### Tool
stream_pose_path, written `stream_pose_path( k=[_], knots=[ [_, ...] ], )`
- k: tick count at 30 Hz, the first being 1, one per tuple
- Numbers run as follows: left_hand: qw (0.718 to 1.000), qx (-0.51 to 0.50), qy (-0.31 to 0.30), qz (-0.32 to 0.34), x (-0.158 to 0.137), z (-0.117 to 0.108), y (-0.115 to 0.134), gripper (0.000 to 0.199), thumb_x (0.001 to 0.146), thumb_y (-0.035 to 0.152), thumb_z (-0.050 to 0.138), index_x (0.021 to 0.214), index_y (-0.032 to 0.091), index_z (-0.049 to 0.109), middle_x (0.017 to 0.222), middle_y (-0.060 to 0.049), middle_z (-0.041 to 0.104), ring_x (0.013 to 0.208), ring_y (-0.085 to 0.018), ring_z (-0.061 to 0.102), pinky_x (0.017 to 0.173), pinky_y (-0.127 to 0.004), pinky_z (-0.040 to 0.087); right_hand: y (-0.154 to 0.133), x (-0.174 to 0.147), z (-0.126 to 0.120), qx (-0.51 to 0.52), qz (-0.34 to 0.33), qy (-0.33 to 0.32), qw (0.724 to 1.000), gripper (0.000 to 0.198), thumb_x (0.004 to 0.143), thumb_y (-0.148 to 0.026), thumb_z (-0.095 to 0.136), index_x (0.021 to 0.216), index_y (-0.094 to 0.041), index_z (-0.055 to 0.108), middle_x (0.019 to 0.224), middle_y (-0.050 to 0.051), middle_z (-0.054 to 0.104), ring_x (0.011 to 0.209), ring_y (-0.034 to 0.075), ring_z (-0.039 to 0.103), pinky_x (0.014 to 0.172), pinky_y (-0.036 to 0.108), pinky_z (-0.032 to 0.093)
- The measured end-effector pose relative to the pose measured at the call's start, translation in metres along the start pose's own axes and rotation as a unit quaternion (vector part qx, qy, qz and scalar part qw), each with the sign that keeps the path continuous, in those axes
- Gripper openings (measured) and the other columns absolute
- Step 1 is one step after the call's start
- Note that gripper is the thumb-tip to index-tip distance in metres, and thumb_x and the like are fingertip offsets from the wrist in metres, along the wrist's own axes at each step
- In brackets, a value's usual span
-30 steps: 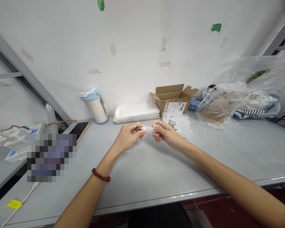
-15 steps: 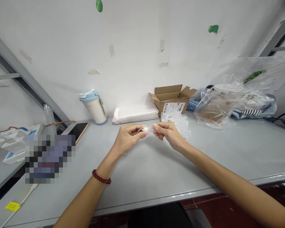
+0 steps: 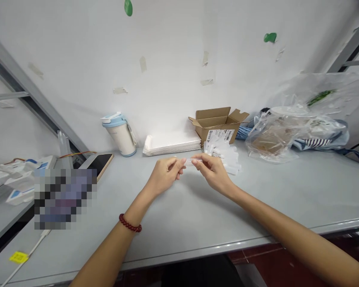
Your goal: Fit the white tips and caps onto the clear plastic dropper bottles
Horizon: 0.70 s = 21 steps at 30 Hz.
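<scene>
My left hand [image 3: 164, 176], with a dark red beaded bracelet [image 3: 129, 223] on its wrist, pinches the left end of a small translucent plastic tube [image 3: 189, 162]. Thumb and fingers of my right hand [image 3: 214, 172] grip the tube's other end. It is held level above the table, mostly hidden by my fingertips. Just behind my right hand lies a pile of similar translucent white plastic pieces [image 3: 227, 157], in front of the open cardboard box [image 3: 217, 123].
A stack of white flat packets [image 3: 172, 144] and a cream-and-blue tumbler [image 3: 121, 135] stand along the wall. To the left lie a phone [image 3: 100, 165], partly blurred out, and a white cable [image 3: 37, 243]. Clear plastic bags [image 3: 271, 139] with contents sit at right on the grey table [image 3: 167, 227].
My left fingers have closed further over the tube's left end, covering the white part and thin curved strip seen before. My right thumb now lies along its end. The view has shifted slightly.
</scene>
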<state>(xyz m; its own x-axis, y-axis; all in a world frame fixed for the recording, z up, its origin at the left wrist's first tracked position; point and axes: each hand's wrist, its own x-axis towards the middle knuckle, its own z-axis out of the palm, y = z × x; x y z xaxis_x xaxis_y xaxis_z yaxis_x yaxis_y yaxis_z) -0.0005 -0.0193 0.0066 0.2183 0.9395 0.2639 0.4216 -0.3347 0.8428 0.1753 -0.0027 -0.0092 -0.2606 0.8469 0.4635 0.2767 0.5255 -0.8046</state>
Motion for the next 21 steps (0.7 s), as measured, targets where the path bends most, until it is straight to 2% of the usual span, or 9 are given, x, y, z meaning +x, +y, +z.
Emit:
stream_pose_path(
  k=[4,7,11,13,16,18,21],
  knots=[
    [0.999,0.034,-0.001,0.038,-0.002,0.002,0.0,0.028,0.086,0.039,0.052,0.072,0.016,0.059,0.061,0.0,0.057,0.058,-0.012,0.053,0.057,-0.022,0.041,0.004,0.003,-0.001,0.068,0.067,-0.029,0.995,0.039,0.082,-0.052,0.051,0.071,-0.015,0.057,0.054,-0.005,0.035,0.048,0.007,0.03,0.046,0.023,0.023],
    [0.995,0.064,0.016,0.079,0.0,0.003,-0.002,0.018,0.084,0.032,0.054,0.079,0.016,0.062,0.067,0.0,0.06,0.063,-0.012,0.055,0.061,-0.023,0.043,0.005,0.006,-0.002,0.147,0.121,-0.053,0.98,0.041,0.075,-0.056,0.057,0.067,-0.016,0.053,0.052,-0.007,0.031,0.046,0.007,0.027,0.043,0.023,0.022],
    [0.991,0.093,0.027,0.095,0.001,0.005,-0.003,0.018,0.083,0.032,0.055,0.08,0.016,0.063,0.07,-0.001,0.062,0.065,-0.012,0.053,0.062,-0.023,0.042,0.004,0.008,-0.002,0.222,0.163,-0.057,0.96,0.045,0.071,-0.057,0.061,0.057,-0.019,0.041,0.049,-0.008,0.028,0.044,0.006,0.023,0.042,0.023,0.02],
    [0.994,0.079,0.004,0.071,0.001,0.005,-0.003,0.024,0.085,0.036,0.053,0.077,0.016,0.063,0.068,-0.001,0.061,0.063,-0.012,0.053,0.061,-0.023,0.041,0.006,0.008,-0.001,0.221,0.158,-0.052,0.961,0.048,0.073,-0.057,0.059,0.055,-0.02,0.036,0.048,-0.008,0.028,0.044,0.005,0.022,0.042,0.023,0.02],
    [0.998,0.048,-0.036,0.018,0.0,0.005,-0.001,0.037,0.087,0.045,0.046,0.069,0.015,0.06,0.062,-0.001,0.058,0.057,-0.012,0.053,0.056,-0.022,0.04,0.009,0.007,0.0,0.171,0.118,-0.044,0.977,0.045,0.078,-0.056,0.055,0.057,-0.019,0.04,0.05,-0.007,0.032,0.045,0.006,0.026,0.044,0.023,0.022],
    [0.998,0.048,-0.039,0.003,0.0,0.005,-0.001,0.043,0.089,0.048,0.042,0.064,0.015,0.057,0.059,0.0,0.056,0.053,-0.011,0.049,0.053,-0.022,0.037,0.012,0.006,0.002,0.141,0.101,-0.047,0.984,0.044,0.081,-0.055,0.052,0.059,-0.018,0.042,0.051,-0.006,0.032,0.046,0.006,0.027,0.044,0.023,0.022],
    [0.997,0.075,-0.032,0.006,0.001,0.004,-0.002,0.046,0.089,0.047,0.04,0.058,0.015,0.052,0.054,0.002,0.05,0.05,-0.01,0.043,0.051,-0.022,0.033,0.012,0.005,0.005,0.134,0.112,-0.056,0.983,0.045,0.082,-0.055,0.05,0.058,-0.019,0.038,0.051,-0.007,0.03,0.046,0.006,0.026,0.044,0.022,0.021]
  ],
)
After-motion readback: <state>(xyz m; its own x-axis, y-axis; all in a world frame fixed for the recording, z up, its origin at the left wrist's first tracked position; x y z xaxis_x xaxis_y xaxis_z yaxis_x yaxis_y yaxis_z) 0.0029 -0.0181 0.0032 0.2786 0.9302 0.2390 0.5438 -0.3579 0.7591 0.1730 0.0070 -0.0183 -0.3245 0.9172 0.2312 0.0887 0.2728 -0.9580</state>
